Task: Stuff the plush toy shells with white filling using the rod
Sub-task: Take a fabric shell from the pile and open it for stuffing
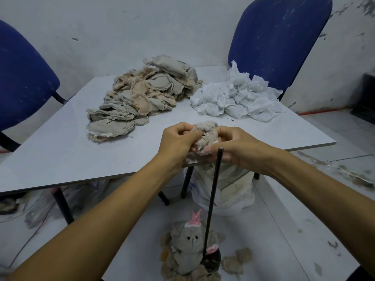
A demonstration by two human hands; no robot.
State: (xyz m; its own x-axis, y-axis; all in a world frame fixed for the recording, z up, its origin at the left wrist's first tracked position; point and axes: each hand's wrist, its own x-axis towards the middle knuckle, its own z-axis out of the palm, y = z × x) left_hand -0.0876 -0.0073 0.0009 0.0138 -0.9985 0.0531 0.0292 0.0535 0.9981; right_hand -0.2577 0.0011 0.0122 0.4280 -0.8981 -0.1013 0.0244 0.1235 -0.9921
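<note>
Both my hands hold one beige plush shell [206,130] above the table's near edge. My left hand [178,138] pinches its left side and my right hand [229,146] grips its right side, fingers curled into the fabric. A dark metal rod [213,197] stands upright just in front of my right hand, its foot in a round base [211,262] on the floor; neither hand holds it. A heap of flat beige shells [142,94] lies at the table's back left. White filling bundles [237,98] are piled at the back right.
The grey table [60,151] has blue chairs at the left [22,84] and behind at the right [278,37]. On the floor by the rod sit stuffed grey plush toys [188,248], one with a pink hat. A white bag [229,191] stands under the table.
</note>
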